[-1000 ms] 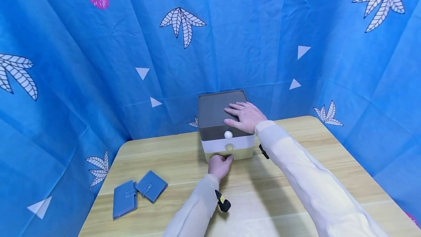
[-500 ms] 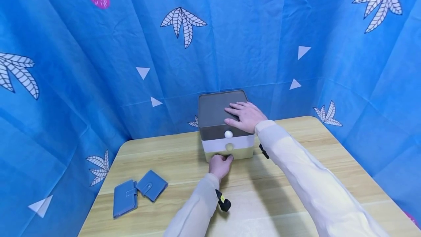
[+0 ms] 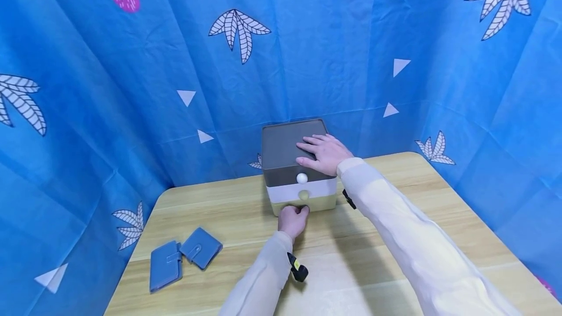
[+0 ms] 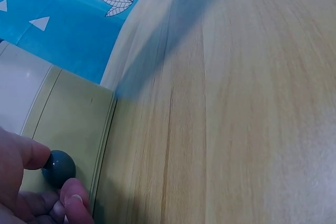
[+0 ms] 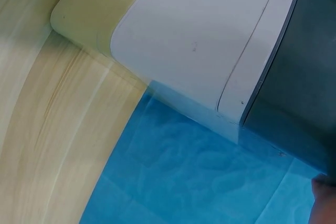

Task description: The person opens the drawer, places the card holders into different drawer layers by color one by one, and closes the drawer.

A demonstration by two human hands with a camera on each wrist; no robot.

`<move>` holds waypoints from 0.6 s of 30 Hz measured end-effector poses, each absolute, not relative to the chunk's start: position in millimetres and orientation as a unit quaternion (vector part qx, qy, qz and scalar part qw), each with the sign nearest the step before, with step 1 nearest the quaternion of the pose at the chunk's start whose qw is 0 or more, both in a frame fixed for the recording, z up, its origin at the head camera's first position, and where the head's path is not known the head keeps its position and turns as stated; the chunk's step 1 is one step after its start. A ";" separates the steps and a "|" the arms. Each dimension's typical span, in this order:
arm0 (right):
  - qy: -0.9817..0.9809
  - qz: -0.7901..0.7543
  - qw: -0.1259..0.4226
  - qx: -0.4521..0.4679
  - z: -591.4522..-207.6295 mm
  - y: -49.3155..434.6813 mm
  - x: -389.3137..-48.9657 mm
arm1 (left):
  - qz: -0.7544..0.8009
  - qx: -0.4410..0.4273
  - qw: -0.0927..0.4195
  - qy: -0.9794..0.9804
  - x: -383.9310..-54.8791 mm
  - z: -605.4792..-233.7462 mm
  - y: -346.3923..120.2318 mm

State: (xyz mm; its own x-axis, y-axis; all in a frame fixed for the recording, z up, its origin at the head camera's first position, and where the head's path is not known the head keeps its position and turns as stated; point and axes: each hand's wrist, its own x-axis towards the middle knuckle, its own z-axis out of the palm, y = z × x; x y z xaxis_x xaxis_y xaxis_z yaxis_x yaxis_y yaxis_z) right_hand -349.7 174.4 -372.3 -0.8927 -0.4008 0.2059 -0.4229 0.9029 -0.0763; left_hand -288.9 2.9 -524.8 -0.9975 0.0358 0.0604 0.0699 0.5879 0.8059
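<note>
A small drawer box (image 3: 285, 148) with a dark grey-brown top tier, a white middle tier and a yellowish-green bottom tier stands at the back of the table. My left hand (image 3: 292, 221) is at the front of the bottom drawer (image 3: 325, 203). In the left wrist view its thumb and fingers pinch a dark round knob (image 4: 59, 169) on that drawer's front. My right hand (image 3: 325, 154) rests on the box's top with its fingers spread. Above the left hand show a white knob (image 3: 302, 178) and a greenish knob (image 3: 303, 195). The drawers look closed.
On the left of the wooden table (image 3: 237, 277) lie two blue wallets, a longer one (image 3: 165, 267) and a squarer one (image 3: 201, 247), side by side. A blue patterned curtain (image 3: 316, 62) surrounds the back and sides, close behind the box.
The head view has shifted slightly. Both hands, the box and the wallets keep their places.
</note>
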 end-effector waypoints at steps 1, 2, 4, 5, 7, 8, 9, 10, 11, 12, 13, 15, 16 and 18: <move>-0.971 0.059 0.091 0.212 -372.4 174.8 -349.8 | -0.451 -0.031 0.022 -0.892 -288.7 -524.6 3.2; -0.971 0.060 0.088 0.213 -372.6 175.2 -350.0 | -0.450 -0.030 0.023 -0.892 -288.7 -524.5 3.6; -0.972 0.062 0.080 0.213 -372.8 175.7 -350.8 | -0.449 -0.029 0.024 -0.893 -288.7 -524.0 4.1; -0.972 0.062 0.077 0.213 -372.9 175.7 -351.5 | -0.450 -0.028 0.024 -0.892 -289.0 -524.0 4.3; -0.973 0.063 0.070 0.212 -373.0 175.8 -352.6 | -0.447 -0.028 0.023 -0.894 -290.1 -524.9 4.6; -0.973 0.063 0.068 0.211 -372.9 175.8 -353.1 | -0.447 -0.029 0.022 -0.894 -290.6 -525.0 4.6; -0.974 0.063 0.066 0.210 -372.9 176.0 -353.5 | -0.446 -0.032 0.025 -0.894 -291.1 -525.6 4.5; -0.974 0.062 0.065 0.208 -372.7 176.0 -353.9 | -0.447 -0.036 0.029 -0.893 -291.6 -526.0 4.4; -0.974 0.063 0.064 0.207 -372.5 175.8 -354.1 | -0.446 -0.038 0.031 -0.894 -291.8 -526.3 4.1; -0.974 0.064 0.062 0.207 -372.3 175.7 -354.3 | -0.445 -0.039 0.032 -0.894 -291.9 -526.3 3.8; -0.975 0.064 0.059 0.206 -372.1 175.5 -354.4 | -0.445 -0.039 0.032 -0.894 -291.7 -526.2 3.3; -0.975 0.066 0.052 0.206 -371.4 175.4 -354.3 | -0.445 -0.041 0.034 -0.894 -291.1 -525.8 2.5; -0.975 0.066 0.049 0.205 -370.8 175.6 -354.2 | -0.445 -0.042 0.033 -0.894 -290.7 -525.2 2.3; -0.976 0.068 0.048 0.202 -368.7 177.1 -354.0 | -0.447 -0.044 0.028 -0.893 -290.0 -523.9 2.7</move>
